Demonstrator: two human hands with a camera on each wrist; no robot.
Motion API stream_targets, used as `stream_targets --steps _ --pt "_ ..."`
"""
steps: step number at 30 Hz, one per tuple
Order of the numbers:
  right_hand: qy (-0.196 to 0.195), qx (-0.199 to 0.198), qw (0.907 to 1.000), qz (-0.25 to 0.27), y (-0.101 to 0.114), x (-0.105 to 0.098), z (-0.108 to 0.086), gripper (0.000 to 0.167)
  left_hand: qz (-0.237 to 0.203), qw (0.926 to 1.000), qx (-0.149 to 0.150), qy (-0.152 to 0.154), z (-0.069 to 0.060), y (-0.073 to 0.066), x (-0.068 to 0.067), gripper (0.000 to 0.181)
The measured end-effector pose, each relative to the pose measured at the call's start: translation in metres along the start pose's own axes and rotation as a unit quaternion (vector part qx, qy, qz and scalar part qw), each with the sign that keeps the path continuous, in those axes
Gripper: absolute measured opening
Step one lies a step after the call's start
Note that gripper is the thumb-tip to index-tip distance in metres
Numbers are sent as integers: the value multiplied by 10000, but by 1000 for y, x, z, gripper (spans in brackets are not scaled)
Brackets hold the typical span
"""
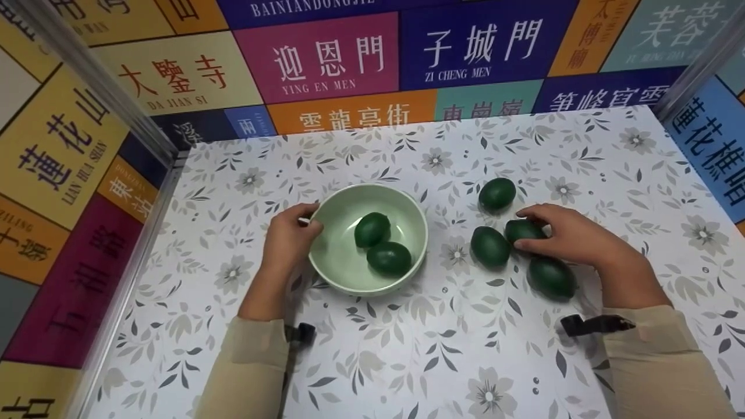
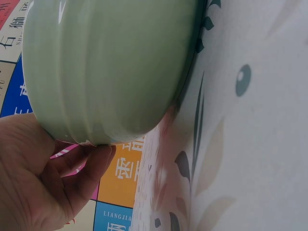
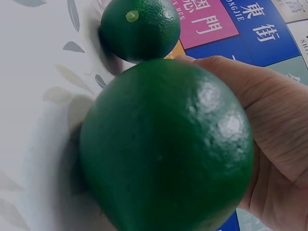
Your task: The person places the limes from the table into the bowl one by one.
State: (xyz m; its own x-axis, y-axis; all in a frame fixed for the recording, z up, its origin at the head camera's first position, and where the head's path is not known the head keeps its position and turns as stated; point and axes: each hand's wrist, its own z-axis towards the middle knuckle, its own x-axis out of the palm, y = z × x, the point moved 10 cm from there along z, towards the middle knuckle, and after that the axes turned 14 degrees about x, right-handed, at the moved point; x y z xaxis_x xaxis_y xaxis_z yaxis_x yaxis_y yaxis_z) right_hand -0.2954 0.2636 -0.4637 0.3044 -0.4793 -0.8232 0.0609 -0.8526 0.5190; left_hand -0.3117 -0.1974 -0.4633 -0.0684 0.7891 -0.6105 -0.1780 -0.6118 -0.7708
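A pale green bowl stands left of the table's middle with two dark green limes inside, one lime behind the other. My left hand grips its left rim, thumb over the edge and fingers against the outer wall. On the right, my right hand pinches a lime between thumb and fingers; part of that lime is covered. Close around it lie a left lime, a near lime and a far lime. One lime fills much of the right wrist view, hiding the fingertips.
The table has a white covering with grey leaves and flowers. Printed panels rise behind it and at both sides. A dark wrist mount sticks out from the right sleeve, another mount from the left.
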Motion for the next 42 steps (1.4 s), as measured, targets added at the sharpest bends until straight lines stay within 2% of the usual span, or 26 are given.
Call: stream_targets --steps 20,32,42 --pt "-30 -2 10000 47 2 3 1 53 28 10000 30 -69 -2 0 -1 41" --pt "-240 -96 9997 52 1 -1 1 49 -103 9999 -35 -45 -1 -1 1 42" --pt "-364 -52 9992 159 0 -6 -1 58 -68 10000 0 4 -3 -1 0 40"
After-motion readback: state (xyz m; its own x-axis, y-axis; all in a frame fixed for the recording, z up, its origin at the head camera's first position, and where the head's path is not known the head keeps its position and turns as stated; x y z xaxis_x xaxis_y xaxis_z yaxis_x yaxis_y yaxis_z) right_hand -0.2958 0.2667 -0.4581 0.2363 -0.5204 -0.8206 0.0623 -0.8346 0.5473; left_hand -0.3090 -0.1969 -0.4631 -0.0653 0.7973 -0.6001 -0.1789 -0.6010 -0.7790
